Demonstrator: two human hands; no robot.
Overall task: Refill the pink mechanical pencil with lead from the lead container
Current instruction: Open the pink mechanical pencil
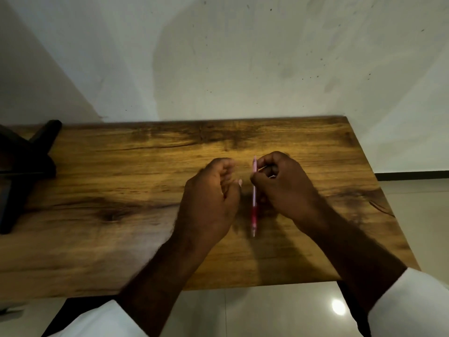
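Right hand (284, 183) grip pinches the pink mechanical pencil (254, 198) near its far end, long axis running near-far over the worktop (121, 190). Left hand (213, 198), just left, is curled; contents indiscernible.

Both hands over the table (121, 190) centre-right: left hand (209, 203) just left of the pencil (254, 198), right hand (284, 183) on its right, gripping its far half. Pencil runs near-to-far, tip toward the person. Stand (26, 164) at the table's far left; wall (243, 57) behind.
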